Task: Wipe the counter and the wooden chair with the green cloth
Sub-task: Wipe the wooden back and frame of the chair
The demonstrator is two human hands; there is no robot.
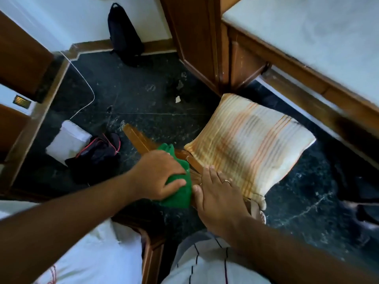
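My left hand [158, 177] grips the green cloth [180, 193] and presses it on the top rail of the wooden chair [137, 138], seen from above. The cloth bunches out past my fingers on both sides. My right hand [217, 193] lies flat, fingers together, on the chair's back rail beside the cloth, a ring on one finger. A striped orange and white cushion [250, 144] covers the chair seat. The white counter [307, 27] with a wooden edge runs along the upper right.
Dark green stone floor [133, 89] surrounds the chair. A black backpack [123, 33] leans on the far wall. A black bag [96, 156], a white box [67, 140] and a white cable [86, 83] lie at left. A wooden cabinet [196, 37] stands behind the chair.
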